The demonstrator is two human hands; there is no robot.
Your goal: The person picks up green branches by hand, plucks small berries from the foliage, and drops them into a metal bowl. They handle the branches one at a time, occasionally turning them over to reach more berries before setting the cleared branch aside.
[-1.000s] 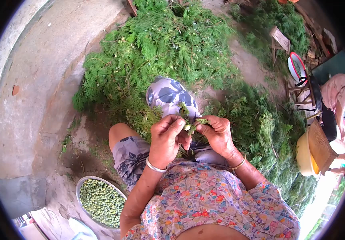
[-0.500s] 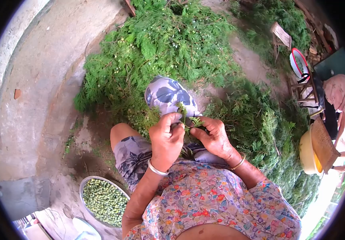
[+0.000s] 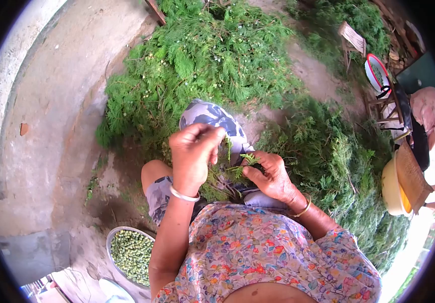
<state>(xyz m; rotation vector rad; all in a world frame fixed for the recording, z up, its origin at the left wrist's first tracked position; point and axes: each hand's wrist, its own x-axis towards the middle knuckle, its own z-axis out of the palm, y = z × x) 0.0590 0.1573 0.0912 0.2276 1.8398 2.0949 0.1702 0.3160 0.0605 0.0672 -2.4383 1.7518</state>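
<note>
My left hand, with a white bangle at the wrist, is raised over my lap, its thumb and fingers pinched together; whatever they hold is too small to make out. My right hand, a gold-coloured bangle below it, pinches a small green sprig between thumb and index finger. The sprig's leaves stick out toward my left hand. Under both hands are my patterned trousers and bits of greenery. At the lower left, a round metal basin holds many small green fruits.
A big heap of green branches lies ahead, and another on the right. Farther right are a small wooden stool, a red-rimmed basin, a chair with cloth and a yellow tub. Concrete extends at left.
My left hand has moved up and to the left, away from my right hand. My right hand has stayed nearly in place with the sprig. The view has shifted slightly.
</note>
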